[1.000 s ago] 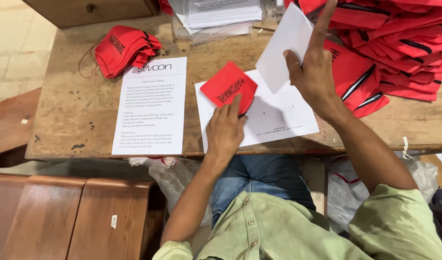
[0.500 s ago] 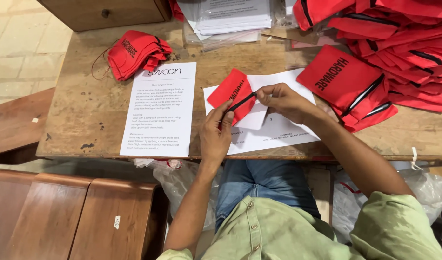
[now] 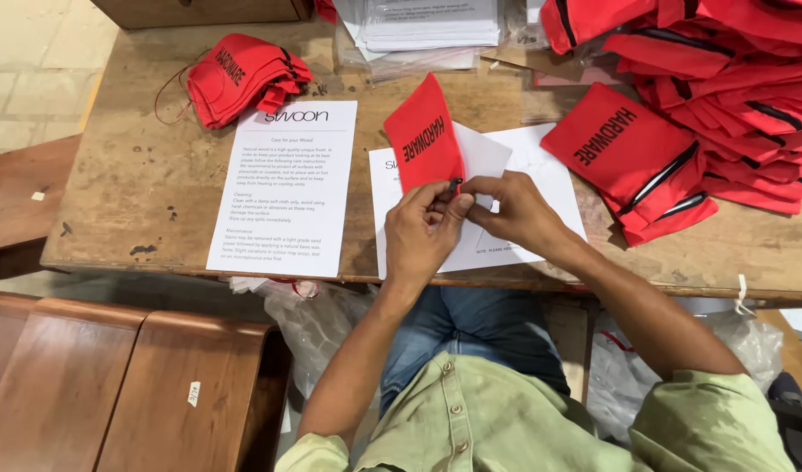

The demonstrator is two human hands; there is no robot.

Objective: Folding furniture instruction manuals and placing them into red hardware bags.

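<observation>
Head view: a seated person in a green shirt and blue jeans works at the near edge of a table.
Wooden table (image 3: 147,188): worn and stained, it carries everything below.
Pouch pile (image 3: 733,61): many red zip pouches with black lettering, heaped at the far right corner; one red pouch (image 3: 633,157) lies flat at the pile's near edge, zip facing the person.
Instruction sheet (image 3: 287,183): white printed page lying flat, left of the hands.
Second white sheet (image 3: 541,192): lies flat under and behind the hands.
Paper stack (image 3: 432,26): white sheets in clear wrap at the far edge.
Small pouch bundle (image 3: 244,74): red pouches with a cord, far left, just beyond the instruction sheet.
Held red pouch (image 3: 423,140): standing tilted above the white sheet, lettering facing up, its near end between both hands; a folded white paper (image 3: 484,153) pokes out behind it.
Left hand (image 3: 418,232): fingers curled, thumb and forefinger pinched on the pouch's near edge by the black zip pull.
Right hand (image 3: 515,210): fingers closed, pinching the same end of the pouch, fingertips touching the left hand's.
</observation>
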